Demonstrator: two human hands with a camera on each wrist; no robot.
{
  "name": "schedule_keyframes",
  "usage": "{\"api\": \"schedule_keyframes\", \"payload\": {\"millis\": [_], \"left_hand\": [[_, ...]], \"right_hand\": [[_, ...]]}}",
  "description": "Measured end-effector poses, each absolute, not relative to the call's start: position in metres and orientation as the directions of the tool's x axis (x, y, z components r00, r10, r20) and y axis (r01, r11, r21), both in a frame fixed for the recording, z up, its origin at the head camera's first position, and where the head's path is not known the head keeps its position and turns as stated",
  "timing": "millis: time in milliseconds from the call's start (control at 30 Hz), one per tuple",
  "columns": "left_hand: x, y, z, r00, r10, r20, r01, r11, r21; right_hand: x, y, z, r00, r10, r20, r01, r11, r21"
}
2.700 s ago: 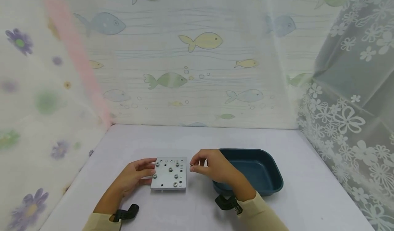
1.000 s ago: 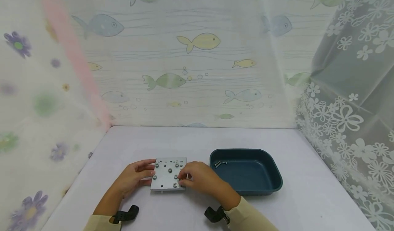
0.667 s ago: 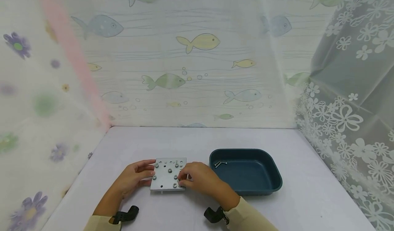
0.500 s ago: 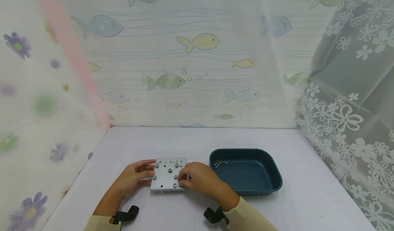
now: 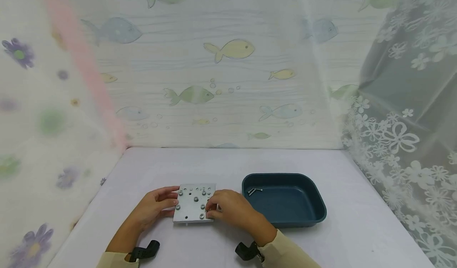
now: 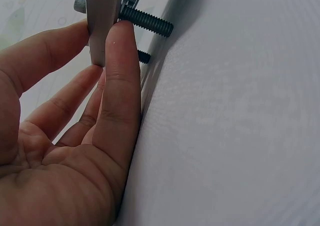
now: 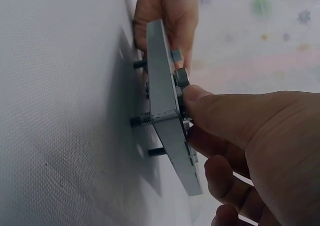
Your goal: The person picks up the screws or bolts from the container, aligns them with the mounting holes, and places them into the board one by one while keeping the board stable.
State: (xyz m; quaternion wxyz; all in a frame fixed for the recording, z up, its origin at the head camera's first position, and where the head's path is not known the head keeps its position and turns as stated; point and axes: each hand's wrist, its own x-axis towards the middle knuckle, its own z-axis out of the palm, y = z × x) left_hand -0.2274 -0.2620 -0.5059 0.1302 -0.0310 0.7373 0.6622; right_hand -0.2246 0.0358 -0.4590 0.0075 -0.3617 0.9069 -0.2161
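A silver metal plate (image 5: 190, 210) with several socket-head bolts (image 5: 196, 199) lies just above the table. My left hand (image 5: 151, 206) holds its left edge, thumb on top and fingers beneath or along the side. In the left wrist view a threaded bolt shank (image 6: 147, 21) sticks out below the plate, beside a fingertip. My right hand (image 5: 232, 207) is at the plate's right edge, thumb and index finger pinching a small bolt that the fingertips mostly hide. In the right wrist view another bolt head (image 7: 182, 77) stands beside the thumb, and shanks (image 7: 140, 120) protrude underneath.
A dark blue tray (image 5: 300, 223) stands to the right, close behind my right hand, with several loose bolts (image 5: 254, 190) in its left part. White cloth covers the table (image 5: 185, 163). Printed curtains enclose the back and sides.
My right hand has come left and down from beside the plate onto its right edge, bringing the small bolt and uncovering the bolts in the tray. My left hand keeps its grip.
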Motion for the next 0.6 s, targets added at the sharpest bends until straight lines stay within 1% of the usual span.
{"api": "schedule_keyframes", "payload": {"millis": [200,300,600], "left_hand": [[-0.225,-0.260,-0.503,-0.964,0.134,-0.228,-0.211,0.131,0.969],[-0.226,-0.258,-0.503,-0.964,0.133,-0.231,-0.214,0.129,0.968],[-0.224,-0.261,-0.504,-0.966,0.109,-0.235,-0.219,0.143,0.965]], "right_hand": [[-0.223,0.038,-0.456,-0.749,-0.652,0.122,-0.637,0.656,-0.406],[-0.224,0.040,-0.453,-0.752,-0.649,0.116,-0.625,0.646,-0.438],[-0.228,0.051,-0.440,-0.720,-0.670,0.181,-0.651,0.562,-0.509]]}}
